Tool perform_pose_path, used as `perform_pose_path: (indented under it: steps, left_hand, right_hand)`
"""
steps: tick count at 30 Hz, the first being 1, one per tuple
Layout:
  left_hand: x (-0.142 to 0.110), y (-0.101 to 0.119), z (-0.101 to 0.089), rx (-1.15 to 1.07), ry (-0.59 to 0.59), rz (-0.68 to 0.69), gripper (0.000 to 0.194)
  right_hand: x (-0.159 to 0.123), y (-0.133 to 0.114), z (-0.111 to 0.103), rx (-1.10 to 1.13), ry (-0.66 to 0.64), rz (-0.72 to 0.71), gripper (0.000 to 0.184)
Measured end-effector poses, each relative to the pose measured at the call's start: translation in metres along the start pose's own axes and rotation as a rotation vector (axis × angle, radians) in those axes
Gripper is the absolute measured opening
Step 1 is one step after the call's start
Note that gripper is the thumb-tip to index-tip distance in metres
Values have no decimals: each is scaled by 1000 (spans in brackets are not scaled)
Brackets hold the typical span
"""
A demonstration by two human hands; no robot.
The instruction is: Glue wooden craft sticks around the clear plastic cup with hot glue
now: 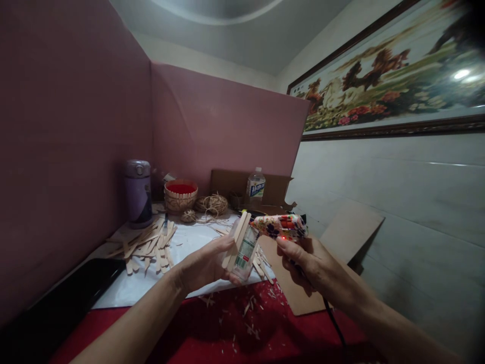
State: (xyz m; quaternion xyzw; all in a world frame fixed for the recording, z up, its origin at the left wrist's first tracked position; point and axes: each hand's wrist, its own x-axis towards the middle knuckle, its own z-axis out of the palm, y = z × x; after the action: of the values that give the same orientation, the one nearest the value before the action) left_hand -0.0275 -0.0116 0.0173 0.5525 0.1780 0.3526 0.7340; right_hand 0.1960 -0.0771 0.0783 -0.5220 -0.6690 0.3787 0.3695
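2 sticks (236, 240) lean rightward; left grip (206, 264) clasps container (247, 248) behind, right grip (307, 260) clasps left-pointing glue gun (279, 226).

One head-worn camera looks forward and down, near the hands (310, 265), toward a pink panel (227, 126)

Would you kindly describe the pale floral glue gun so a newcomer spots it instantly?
Below the large framed horse picture, find the right hand. It holds the pale floral glue gun, pointing towards the clear plastic container. Its flower print and glowing red light distinguish it from the plain wooden sticks.
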Motion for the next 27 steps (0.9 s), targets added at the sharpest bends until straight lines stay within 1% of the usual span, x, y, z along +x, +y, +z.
perform_pose_path:
  steps: [11,16,22,27]
  left_hand:
    - [0,-2,-2,-28,-35,-1,45]
    - [0,-2,-2,-40,-42,-5,46]
    - [2,-5,-5,-52,-30,-5,46]
    - [2,-6,-5,-62,-13,-17,45]
  right_hand:
    - [6,2,-2,49,-1,-16,48]
    - [8,4,-3,87,30,-9,46]
    - [11,5,-6,160,56,-44,43]
    - [10,4,-5,148,44,-35,44]
